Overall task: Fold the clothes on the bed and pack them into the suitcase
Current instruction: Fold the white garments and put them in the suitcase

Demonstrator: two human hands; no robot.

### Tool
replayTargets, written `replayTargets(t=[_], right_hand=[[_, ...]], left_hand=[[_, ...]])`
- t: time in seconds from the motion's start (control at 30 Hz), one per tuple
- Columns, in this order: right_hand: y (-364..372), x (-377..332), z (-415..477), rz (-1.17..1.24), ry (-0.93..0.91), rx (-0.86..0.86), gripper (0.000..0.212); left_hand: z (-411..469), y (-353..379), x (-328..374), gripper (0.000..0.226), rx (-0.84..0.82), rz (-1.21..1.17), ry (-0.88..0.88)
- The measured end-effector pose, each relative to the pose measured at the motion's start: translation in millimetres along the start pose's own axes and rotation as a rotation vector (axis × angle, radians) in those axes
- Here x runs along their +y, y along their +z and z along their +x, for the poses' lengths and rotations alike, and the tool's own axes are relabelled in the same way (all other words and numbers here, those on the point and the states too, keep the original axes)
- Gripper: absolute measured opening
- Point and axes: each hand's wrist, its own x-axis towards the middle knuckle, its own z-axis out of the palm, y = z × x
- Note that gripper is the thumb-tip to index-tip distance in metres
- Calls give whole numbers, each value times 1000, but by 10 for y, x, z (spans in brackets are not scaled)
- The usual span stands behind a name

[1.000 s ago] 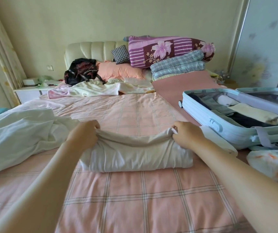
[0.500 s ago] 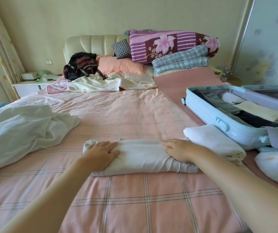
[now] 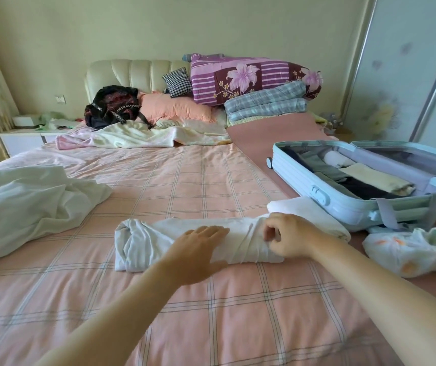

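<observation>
Rolled white garment [image 3: 156, 239] on bed [image 3: 211, 299]; left hand [image 3: 198, 249] flat, fingers spread on middle; right hand [image 3: 288, 239] pinching right end.

Two arms in view, both bare from the lower frame edge up to the wrist; no sleeve edge or cuff shows anywhere along them. Left hand [image 3: 198, 249] bare: no glove, ring or band visible. Right hand [image 3: 288, 237] likewise bare. Wrists carry no watch or bracelet. Nails too small to tell.
</observation>
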Motion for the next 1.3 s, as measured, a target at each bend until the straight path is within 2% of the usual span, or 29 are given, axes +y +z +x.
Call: replayTargets(t=[0.07, 0.17, 0.33, 0.47, 0.53, 0.6, 0.67, 0.77, 0.87, 0.93, 1.0, 1.1, 1.17, 1.23, 1.3], right_hand=[[-6, 49, -107, 29, -4, -5, 11], [18, 102, -185, 63, 16, 35, 7], [28, 98, -190, -85, -43, 37, 12], [-176, 216, -238, -407, -69, -151, 13], [-192, 196, -265, -597, -44, -233, 13], [-110, 113, -261, -748, 0, -282, 28], [-50, -1, -236, -799, -6, -284, 30], [-96, -148, -188, -681, -42, -190, 22], [-39, -285, -139, -387, -103, -55, 6], [83, -397, -106, -293, -187, 4, 18], [190, -495, -63, -261, -252, 51, 21], [270, -678, 13, -256, -261, 0, 24], [279, -810, 72, -318, -195, -86, 19], [266, -947, 152, -359, -146, -114, 18], [290, -1073, 262, -375, -151, -66, 18]], left_hand=[[77, 111, 100, 84, -35, 16, -4], [152, 221, 158, 82, -11, 7, 9], [166, 291, 98, 77, -19, -68, -7], [141, 301, -62, 68, -73, -27, -54], [115, 322, -140, 76, -69, -26, -64], [73, 342, -177, 82, -60, -16, -57], [27, 339, -191, 84, -60, -32, -56], [-31, 278, -233, 78, -81, -94, -58], [-148, 156, -312, 68, -38, -94, -42], [-239, 76, -384, 59, 14, -56, -13], [-342, -24, -457, 56, 25, -42, -35], [-505, -104, -613, 70, -50, 73, -148], [-594, -151, -736, 71, -48, 15, -268], [-680, -207, -875, 55, 93, -175, -403], [-777, -271, -1010, 24, 213, -142, -521]])
